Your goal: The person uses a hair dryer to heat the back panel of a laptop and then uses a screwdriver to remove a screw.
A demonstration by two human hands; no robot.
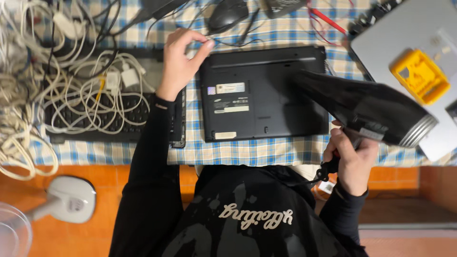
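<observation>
A black laptop [266, 95] lies upside down on a blue checked tablecloth [257, 152], its bottom panel with stickers facing up. My left hand [180, 62] rests at the laptop's far left corner with thumb and fingertips pinched together; I cannot tell whether anything small is between them. My right hand [353, 159] grips the handle of a black hair dryer [366, 107]. The dryer's narrow end hangs over the laptop's right side, and its silver-ringed end points right.
A black keyboard [119, 119] under a tangle of white cables [90, 90] lies at the left. A black mouse [227, 14] and red wires [328, 21] are at the far edge. A silver laptop [409, 33] carries a yellow block [419, 76]. A white device [71, 200] sits on the orange floor.
</observation>
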